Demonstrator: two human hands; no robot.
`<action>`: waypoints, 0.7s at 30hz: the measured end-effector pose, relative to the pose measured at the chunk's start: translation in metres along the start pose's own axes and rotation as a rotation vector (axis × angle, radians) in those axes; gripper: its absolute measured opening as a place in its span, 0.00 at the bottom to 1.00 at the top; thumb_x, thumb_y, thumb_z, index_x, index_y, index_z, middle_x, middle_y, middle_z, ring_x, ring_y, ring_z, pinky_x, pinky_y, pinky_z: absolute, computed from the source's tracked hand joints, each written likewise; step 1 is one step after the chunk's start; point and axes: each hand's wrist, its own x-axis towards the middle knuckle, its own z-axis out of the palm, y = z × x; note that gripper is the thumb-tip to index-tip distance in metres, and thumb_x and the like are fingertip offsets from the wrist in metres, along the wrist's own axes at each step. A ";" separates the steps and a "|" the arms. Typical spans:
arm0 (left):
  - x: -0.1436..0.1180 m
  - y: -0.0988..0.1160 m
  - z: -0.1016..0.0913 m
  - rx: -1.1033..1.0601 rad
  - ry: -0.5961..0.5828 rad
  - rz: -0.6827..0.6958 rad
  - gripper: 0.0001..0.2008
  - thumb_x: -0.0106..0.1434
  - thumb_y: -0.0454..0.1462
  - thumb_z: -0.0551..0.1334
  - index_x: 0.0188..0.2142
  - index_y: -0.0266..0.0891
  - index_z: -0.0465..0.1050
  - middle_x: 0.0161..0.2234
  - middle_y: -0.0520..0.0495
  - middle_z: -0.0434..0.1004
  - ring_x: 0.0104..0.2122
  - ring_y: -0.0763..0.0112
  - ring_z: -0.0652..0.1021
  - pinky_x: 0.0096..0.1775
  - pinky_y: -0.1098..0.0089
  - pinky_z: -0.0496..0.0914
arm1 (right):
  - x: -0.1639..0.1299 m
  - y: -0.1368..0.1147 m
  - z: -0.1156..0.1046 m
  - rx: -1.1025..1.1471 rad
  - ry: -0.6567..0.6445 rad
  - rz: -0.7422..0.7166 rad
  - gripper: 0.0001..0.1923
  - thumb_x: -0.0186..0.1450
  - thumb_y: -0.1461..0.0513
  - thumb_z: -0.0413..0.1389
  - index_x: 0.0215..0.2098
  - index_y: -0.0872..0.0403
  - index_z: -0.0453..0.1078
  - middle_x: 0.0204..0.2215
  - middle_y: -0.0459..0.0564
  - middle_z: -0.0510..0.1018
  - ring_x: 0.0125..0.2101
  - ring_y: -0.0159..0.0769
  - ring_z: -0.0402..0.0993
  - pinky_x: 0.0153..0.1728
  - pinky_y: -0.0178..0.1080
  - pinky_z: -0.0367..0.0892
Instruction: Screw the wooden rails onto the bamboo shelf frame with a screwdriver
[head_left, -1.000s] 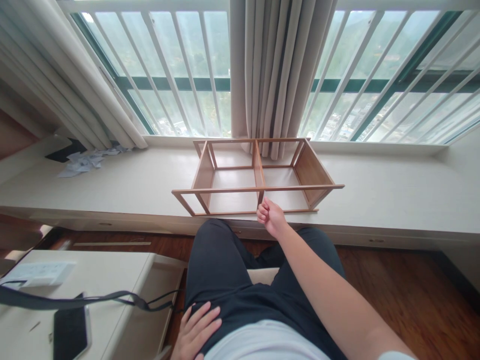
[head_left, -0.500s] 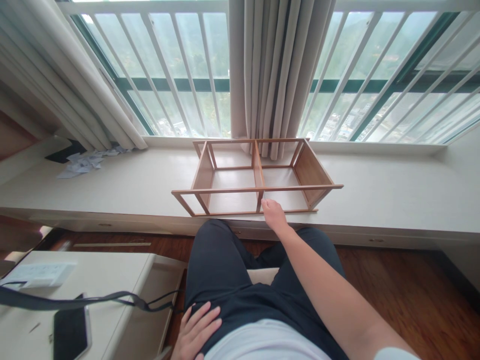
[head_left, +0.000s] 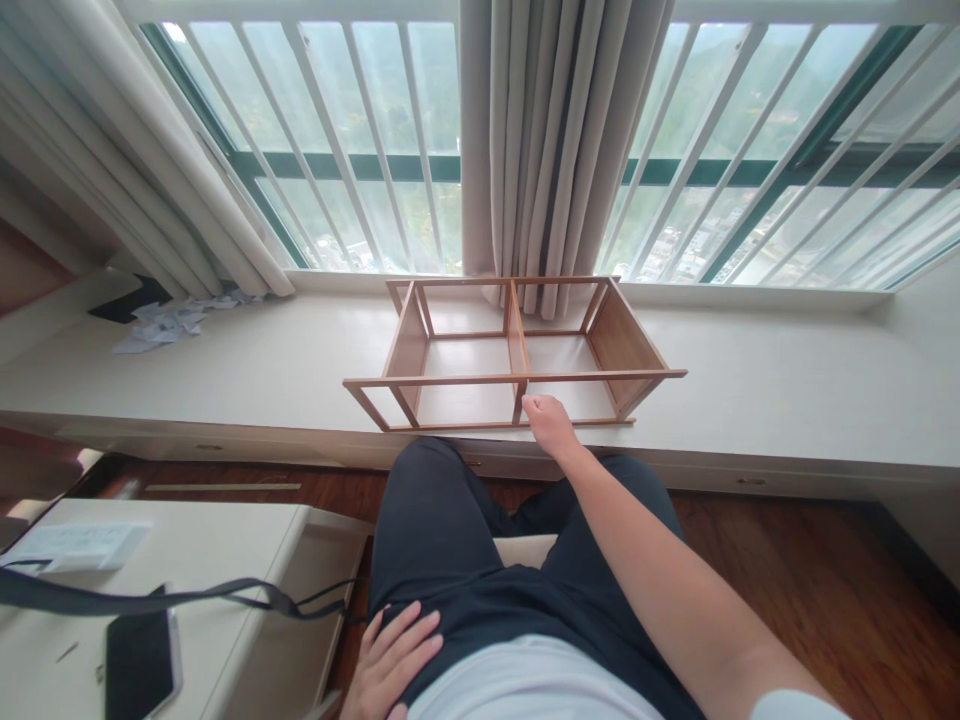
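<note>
While the person sits facing the window, the right hand is stretched forward to 12 o'clock and meets the wooden frame at the foot of its middle upright, where that upright joins the near bottom rail. The fingers are curled loosely inward; whether they pinch the rail or merely rest against it cannot be told from this view. Contact at the centre joint looks chosen to steady the piece.

The wooden frame lies on the window ledge, roughly at the middle of the view, with its long front rail overhanging both side panels. It is an open, two-bay carcass without back or shelves, so the ledge shows through it. Its far side stands just in front of the gathered curtain, which hangs down behind the centre divider. The ledge gives a flat, raised surface within arm's reach of the seat, which accounts for the frame's position.

The left hand lies flat and open on the person's own thigh at 7 o'clock, gripping nothing, well apart from the frame.

At 10 o'clock, crumpled papers sit on the ledge beside a second curtain. At 8 o'clock a phone lies on a pale side table, with a dark strap trailing across it towards the lap.
</note>
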 end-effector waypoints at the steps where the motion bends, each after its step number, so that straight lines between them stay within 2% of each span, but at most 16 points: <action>1: 0.000 0.000 0.000 -0.001 0.001 0.002 0.26 0.74 0.48 0.42 0.62 0.51 0.69 0.58 0.49 0.75 0.62 0.62 0.70 0.67 0.58 0.51 | 0.001 -0.001 -0.001 -0.013 -0.017 0.004 0.20 0.68 0.58 0.43 0.18 0.51 0.53 0.17 0.43 0.57 0.23 0.32 0.53 0.26 0.36 0.46; 5: 0.000 -0.001 -0.001 0.007 0.000 0.007 0.26 0.74 0.48 0.42 0.63 0.51 0.68 0.58 0.50 0.76 0.61 0.62 0.71 0.67 0.58 0.52 | 0.003 -0.001 -0.004 -0.044 -0.062 0.015 0.20 0.68 0.59 0.44 0.18 0.52 0.54 0.17 0.43 0.58 0.22 0.32 0.52 0.26 0.37 0.46; 21: -0.001 0.002 0.001 0.015 -0.002 -0.020 0.27 0.74 0.48 0.41 0.61 0.52 0.71 0.58 0.50 0.76 0.62 0.62 0.71 0.67 0.57 0.53 | 0.001 -0.001 -0.007 -0.080 -0.045 -0.003 0.21 0.70 0.59 0.43 0.18 0.52 0.54 0.17 0.43 0.58 0.22 0.33 0.52 0.26 0.37 0.45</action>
